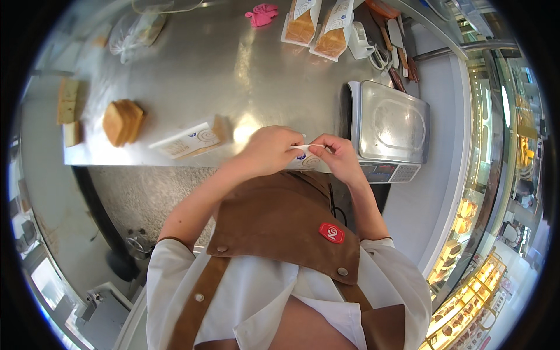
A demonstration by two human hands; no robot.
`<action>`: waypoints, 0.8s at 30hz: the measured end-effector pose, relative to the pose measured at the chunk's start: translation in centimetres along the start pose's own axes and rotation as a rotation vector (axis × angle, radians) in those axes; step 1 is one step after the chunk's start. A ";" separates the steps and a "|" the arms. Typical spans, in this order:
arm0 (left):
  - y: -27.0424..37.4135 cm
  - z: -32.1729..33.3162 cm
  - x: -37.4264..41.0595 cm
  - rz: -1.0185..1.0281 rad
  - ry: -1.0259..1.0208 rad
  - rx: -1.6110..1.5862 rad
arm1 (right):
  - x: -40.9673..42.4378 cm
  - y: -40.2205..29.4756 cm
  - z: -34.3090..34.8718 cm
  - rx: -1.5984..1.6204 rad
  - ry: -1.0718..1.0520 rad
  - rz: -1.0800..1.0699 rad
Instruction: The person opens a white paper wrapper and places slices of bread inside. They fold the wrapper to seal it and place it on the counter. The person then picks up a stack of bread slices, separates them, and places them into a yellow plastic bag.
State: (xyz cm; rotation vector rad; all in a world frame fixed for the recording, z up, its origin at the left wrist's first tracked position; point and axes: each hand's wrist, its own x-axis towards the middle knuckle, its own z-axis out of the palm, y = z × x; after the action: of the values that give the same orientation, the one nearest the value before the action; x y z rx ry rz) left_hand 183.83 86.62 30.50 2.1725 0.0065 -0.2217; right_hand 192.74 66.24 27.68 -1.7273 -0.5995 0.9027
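Both of my hands are at the near edge of the steel table, close in front of my brown apron. They pinch the top edge of a white printed bread bag [309, 161], which stands partly hidden behind the fingers. My left hand [272, 148] grips the edge between thumb and fingers. On the other side, my right hand [340, 156] pinches the same edge with thumb and forefinger. What the bag contains cannot be seen. To the left lies another white printed bag [188, 139] on its side. Farther left is a stack of bread slices [122, 122], slightly blurred.
Right of my hands stands a steel-topped digital scale [391, 124]. Behind it are scissors [379, 57], several knives [396, 41] and a white device [361, 41]. Two bagged loaves [302, 25] and a pink cloth [262, 15] lie at the back of the steel table [197, 78]. Bread pieces [68, 103] line its left end.
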 end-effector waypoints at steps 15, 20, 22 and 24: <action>0.5 0.5 0.7 0.051 0.022 -0.042 | -0.4 0.9 -0.6 0.073 0.092 -0.021; 1.2 0.6 0.9 -0.043 0.005 -0.044 | -0.4 0.6 -0.2 0.123 0.140 -0.028; 1.2 0.5 0.8 -0.054 0.010 -0.077 | -0.5 0.3 0.4 0.142 0.282 -0.057; 1.1 0.6 0.8 -0.037 0.031 -0.098 | -1.5 -0.3 1.6 0.129 0.532 -0.105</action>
State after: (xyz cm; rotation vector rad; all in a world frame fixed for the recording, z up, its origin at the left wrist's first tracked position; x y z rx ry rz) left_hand 184.66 85.46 30.93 2.0788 0.0742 -0.2048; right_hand 190.56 66.09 28.14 -1.7065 -0.2671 0.3699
